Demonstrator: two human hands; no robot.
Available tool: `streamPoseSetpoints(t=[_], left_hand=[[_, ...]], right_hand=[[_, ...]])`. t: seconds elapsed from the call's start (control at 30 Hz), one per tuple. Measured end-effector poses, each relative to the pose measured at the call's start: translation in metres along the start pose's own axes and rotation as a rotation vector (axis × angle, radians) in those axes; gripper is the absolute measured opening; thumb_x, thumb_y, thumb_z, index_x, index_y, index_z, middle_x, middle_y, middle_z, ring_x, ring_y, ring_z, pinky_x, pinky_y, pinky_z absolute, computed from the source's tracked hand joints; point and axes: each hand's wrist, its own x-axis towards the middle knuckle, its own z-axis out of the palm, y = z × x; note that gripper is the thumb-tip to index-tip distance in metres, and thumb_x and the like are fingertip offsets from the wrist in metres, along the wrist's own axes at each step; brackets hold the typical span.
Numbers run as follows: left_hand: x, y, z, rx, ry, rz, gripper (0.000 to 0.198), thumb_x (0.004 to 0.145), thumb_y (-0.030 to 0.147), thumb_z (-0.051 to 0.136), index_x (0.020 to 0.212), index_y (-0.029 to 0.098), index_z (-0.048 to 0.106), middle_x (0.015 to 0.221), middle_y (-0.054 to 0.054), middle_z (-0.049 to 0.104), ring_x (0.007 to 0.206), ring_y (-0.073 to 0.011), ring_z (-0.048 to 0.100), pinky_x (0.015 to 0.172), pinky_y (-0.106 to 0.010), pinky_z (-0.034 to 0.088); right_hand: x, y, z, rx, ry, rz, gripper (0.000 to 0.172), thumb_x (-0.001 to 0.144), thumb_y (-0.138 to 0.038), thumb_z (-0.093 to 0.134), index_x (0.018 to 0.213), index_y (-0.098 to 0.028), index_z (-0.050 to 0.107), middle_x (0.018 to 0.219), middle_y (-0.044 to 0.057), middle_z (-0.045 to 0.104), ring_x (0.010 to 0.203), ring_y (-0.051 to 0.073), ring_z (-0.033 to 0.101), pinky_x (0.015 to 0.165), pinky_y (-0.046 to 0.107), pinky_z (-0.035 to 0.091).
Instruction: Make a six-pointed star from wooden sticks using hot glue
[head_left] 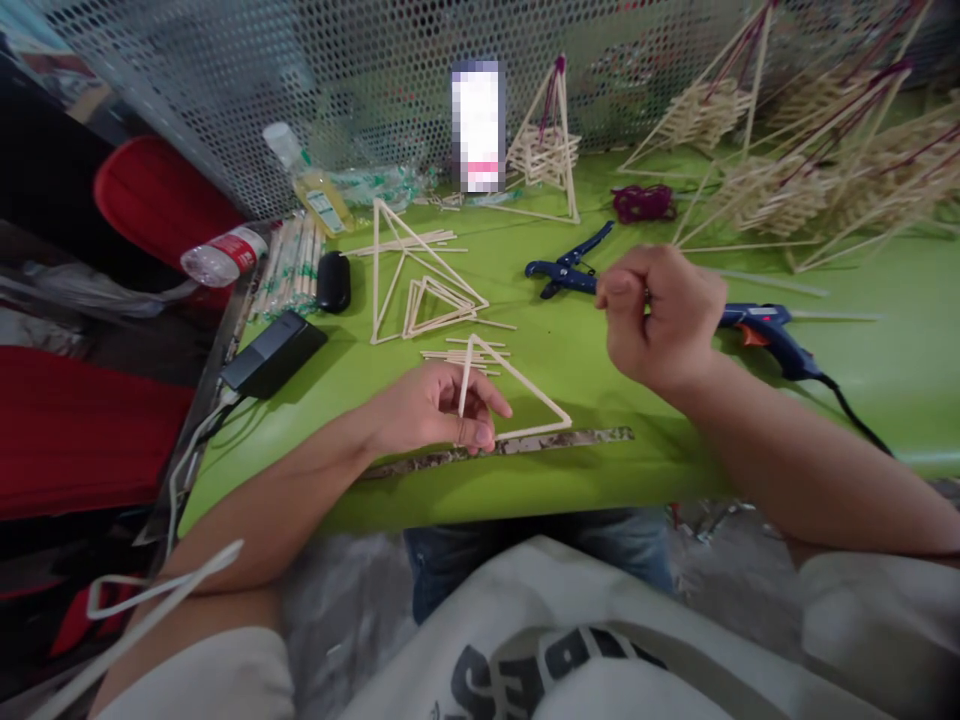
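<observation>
My left hand (439, 408) rests on the green table (750, 420) and pinches one corner of a triangle made of thin wooden sticks (525, 392), which lies flat near the front edge. My right hand (660, 315) hovers above the table to the right, its fingers curled into a loose fist; whether it holds anything is hidden. Just behind it lies a blue glue gun (769, 335) with its cable trailing right. Loose sticks (461, 355) lie behind the triangle.
More stick triangles (424, 285), blue cutters (566, 270), a purple thread bundle (643, 202), a stick bundle (289, 265), two bottles (225, 255), a black case (334, 280) and a black adapter (274, 352) lie on the table. Finished stick pyramids (787, 170) crowd the back right before a mesh wall.
</observation>
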Motion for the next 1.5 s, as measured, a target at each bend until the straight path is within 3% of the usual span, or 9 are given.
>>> streamPoseSetpoints(t=[0.23, 0.4, 0.5, 0.73, 0.83, 1.07, 1.3, 1.4, 1.5], left_hand=[[0.003, -0.003, 0.006, 0.261, -0.120, -0.067, 0.041, 0.086, 0.033, 0.107, 0.118, 0.019, 0.087, 0.091, -0.005, 0.090, 0.082, -0.0171, 0.084, 0.081, -0.027, 0.063], [0.000, -0.001, 0.008, 0.337, -0.163, -0.115, 0.043, 0.089, 0.037, 0.104, 0.126, 0.022, 0.089, 0.093, -0.003, 0.089, 0.085, -0.0185, 0.083, 0.083, -0.029, 0.060], [0.001, 0.000, 0.006, 0.325, -0.150, -0.138, 0.045, 0.089, 0.039, 0.105, 0.126, 0.021, 0.088, 0.092, -0.004, 0.089, 0.087, -0.0199, 0.084, 0.085, -0.030, 0.061], [0.003, -0.006, -0.004, 0.257, -0.118, -0.151, 0.044, 0.090, 0.041, 0.106, 0.121, 0.019, 0.085, 0.094, -0.005, 0.089, 0.086, -0.0195, 0.085, 0.083, -0.030, 0.064], [0.002, -0.004, -0.008, 0.271, -0.099, -0.152, 0.044, 0.091, 0.041, 0.105, 0.123, 0.019, 0.084, 0.093, -0.006, 0.089, 0.085, -0.0203, 0.085, 0.080, -0.030, 0.064], [0.001, -0.001, -0.009, 0.284, -0.070, -0.166, 0.038, 0.092, 0.038, 0.103, 0.120, 0.020, 0.084, 0.091, -0.006, 0.089, 0.082, -0.0199, 0.084, 0.078, -0.029, 0.063], [0.000, 0.006, -0.012, 0.326, 0.036, -0.129, 0.038, 0.093, 0.039, 0.100, 0.123, 0.020, 0.084, 0.093, -0.005, 0.089, 0.088, -0.0214, 0.086, 0.088, -0.034, 0.065], [0.001, 0.009, -0.013, 0.430, 0.149, -0.088, 0.037, 0.094, 0.039, 0.097, 0.123, 0.020, 0.085, 0.100, -0.006, 0.090, 0.095, -0.0227, 0.085, 0.091, -0.036, 0.065], [0.003, 0.009, -0.012, 0.488, 0.250, -0.066, 0.036, 0.098, 0.041, 0.092, 0.127, 0.021, 0.085, 0.107, -0.007, 0.090, 0.099, -0.0241, 0.086, 0.087, -0.035, 0.065]], right_hand=[[0.009, -0.031, 0.006, 1.043, -0.262, 0.662, 0.059, 0.105, -0.078, 0.081, 0.086, -0.028, 0.056, 0.122, 0.009, 0.086, 0.101, 0.026, 0.083, 0.078, 0.040, 0.068], [-0.001, -0.040, 0.009, 1.284, -0.464, 0.898, 0.045, 0.107, -0.061, 0.086, 0.094, -0.027, 0.059, 0.089, 0.000, 0.080, 0.050, 0.011, 0.050, 0.046, 0.027, 0.038], [-0.007, -0.035, 0.010, 1.176, -0.537, 0.804, 0.039, 0.108, -0.055, 0.088, 0.097, -0.025, 0.065, 0.076, -0.003, 0.069, 0.049, 0.009, 0.037, 0.045, 0.027, 0.024], [0.003, -0.015, -0.002, 0.551, -0.812, -0.037, 0.013, 0.116, -0.027, 0.073, 0.114, -0.019, 0.083, 0.094, 0.005, 0.082, 0.073, 0.014, 0.065, 0.067, 0.030, 0.045], [0.006, -0.009, -0.001, 0.472, -0.792, -0.151, 0.009, 0.112, -0.019, 0.072, 0.109, -0.020, 0.081, 0.090, 0.002, 0.083, 0.073, 0.013, 0.070, 0.068, 0.028, 0.048], [-0.003, -0.011, 0.014, 0.520, -0.658, -0.002, 0.015, 0.099, -0.014, 0.076, 0.087, -0.023, 0.077, 0.071, -0.004, 0.072, 0.057, 0.011, 0.059, 0.055, 0.027, 0.043], [0.005, 0.030, 0.016, 0.460, -0.018, 0.505, 0.025, 0.107, -0.020, 0.077, 0.083, -0.025, 0.071, 0.064, -0.005, 0.059, 0.051, 0.011, 0.041, 0.045, 0.029, 0.027], [0.005, 0.028, 0.012, 0.541, -0.268, 0.540, 0.043, 0.119, -0.045, 0.072, 0.081, -0.024, 0.071, 0.065, -0.002, 0.066, 0.050, 0.012, 0.052, 0.043, 0.027, 0.038], [-0.003, 0.003, 0.011, 0.600, -0.622, 0.503, 0.039, 0.107, -0.055, 0.090, 0.089, -0.021, 0.083, 0.072, 0.001, 0.074, 0.054, 0.014, 0.062, 0.045, 0.027, 0.045]])
